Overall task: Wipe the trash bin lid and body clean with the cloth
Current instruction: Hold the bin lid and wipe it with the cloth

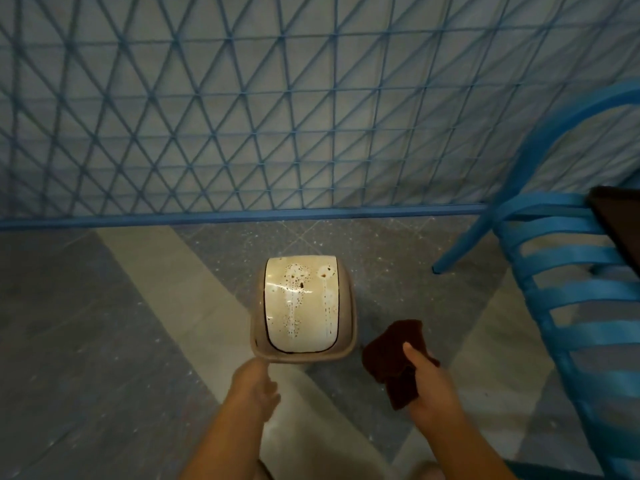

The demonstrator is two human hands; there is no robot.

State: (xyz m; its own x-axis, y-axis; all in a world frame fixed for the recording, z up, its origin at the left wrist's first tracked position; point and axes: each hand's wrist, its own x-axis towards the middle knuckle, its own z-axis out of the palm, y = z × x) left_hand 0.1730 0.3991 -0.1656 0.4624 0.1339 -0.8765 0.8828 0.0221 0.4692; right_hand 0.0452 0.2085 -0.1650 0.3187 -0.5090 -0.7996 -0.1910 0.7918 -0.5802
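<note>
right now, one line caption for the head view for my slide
Right hand grips a dark cloth beside the stained trash bin lid; left hand reaches toward it.

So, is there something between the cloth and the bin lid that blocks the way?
Nothing visible does. The cloth, held in the right hand, hangs just right of the bin, with only bare floor between. The stained lid is uncovered. The left hand is at the bin's near rim, off the lid.
</note>
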